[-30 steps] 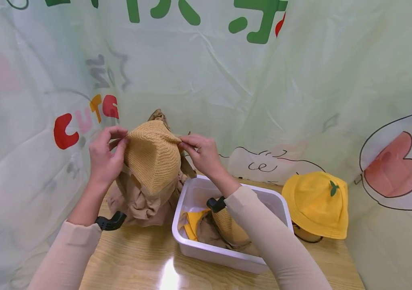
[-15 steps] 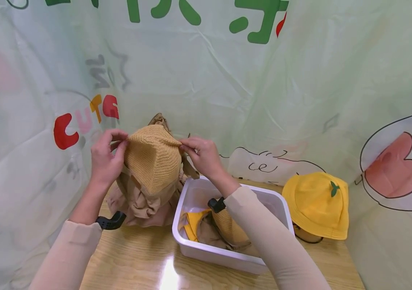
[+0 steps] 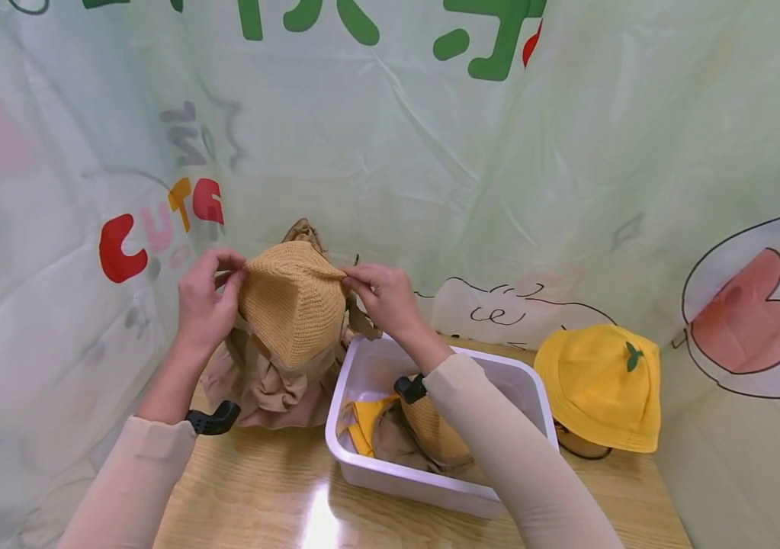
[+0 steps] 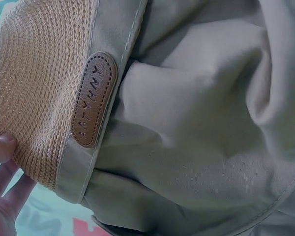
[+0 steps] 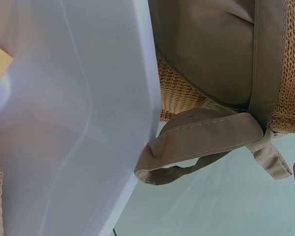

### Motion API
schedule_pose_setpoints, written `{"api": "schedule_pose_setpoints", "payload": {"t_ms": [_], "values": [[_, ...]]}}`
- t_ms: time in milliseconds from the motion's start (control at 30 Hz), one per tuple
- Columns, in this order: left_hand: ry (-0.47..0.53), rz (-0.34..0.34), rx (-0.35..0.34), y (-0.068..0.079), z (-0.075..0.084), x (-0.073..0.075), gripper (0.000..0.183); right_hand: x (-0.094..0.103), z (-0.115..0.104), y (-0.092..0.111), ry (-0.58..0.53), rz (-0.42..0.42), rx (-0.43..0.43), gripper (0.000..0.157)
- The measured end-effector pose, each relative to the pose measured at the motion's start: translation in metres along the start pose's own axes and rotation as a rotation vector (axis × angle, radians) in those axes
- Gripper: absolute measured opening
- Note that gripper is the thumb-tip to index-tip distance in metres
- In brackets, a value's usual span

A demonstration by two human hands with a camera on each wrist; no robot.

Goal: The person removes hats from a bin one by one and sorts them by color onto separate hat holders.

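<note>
A sun hat with a straw-coloured knitted crown is held up by both hands at the back left. My left hand pinches the left side of the crown, and my right hand pinches its right side. In the left wrist view, the hat's khaki brim hangs in folds, with a brown stitched label on the band. A looped khaki fabric strap shows in the right wrist view, beside the bin. Tan crumpled fabric lies below the crown; whether it all belongs to this hat I cannot tell.
A white plastic bin stands right of the hat, under my right forearm. Inside lie another knitted hat and yellow cloth. A yellow bucket hat sits right of the bin. Printed curtains surround the wooden table.
Both hands and the pinched hat have sunk a little and shifted slightly right. The grip on the crown stays the same; the bin and yellow hat have not moved.
</note>
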State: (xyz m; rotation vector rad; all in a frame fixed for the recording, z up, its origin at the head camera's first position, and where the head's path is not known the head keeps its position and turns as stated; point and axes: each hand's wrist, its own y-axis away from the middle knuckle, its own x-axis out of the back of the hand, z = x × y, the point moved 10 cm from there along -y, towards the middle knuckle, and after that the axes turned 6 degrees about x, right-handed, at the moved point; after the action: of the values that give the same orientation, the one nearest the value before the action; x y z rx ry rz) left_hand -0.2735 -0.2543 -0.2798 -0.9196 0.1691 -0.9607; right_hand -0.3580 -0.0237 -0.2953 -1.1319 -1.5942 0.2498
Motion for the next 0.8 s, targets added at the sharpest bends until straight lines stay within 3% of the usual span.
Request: {"api": "schedule_pose_setpoints", "payload": {"t_ms": [800], "values": [[-0.048,-0.060,0.072,0.006,-0.037,-0.013,0.015,-0.026,0.021,0.009,0.091,-0.095,-0.085,0.022]]}}
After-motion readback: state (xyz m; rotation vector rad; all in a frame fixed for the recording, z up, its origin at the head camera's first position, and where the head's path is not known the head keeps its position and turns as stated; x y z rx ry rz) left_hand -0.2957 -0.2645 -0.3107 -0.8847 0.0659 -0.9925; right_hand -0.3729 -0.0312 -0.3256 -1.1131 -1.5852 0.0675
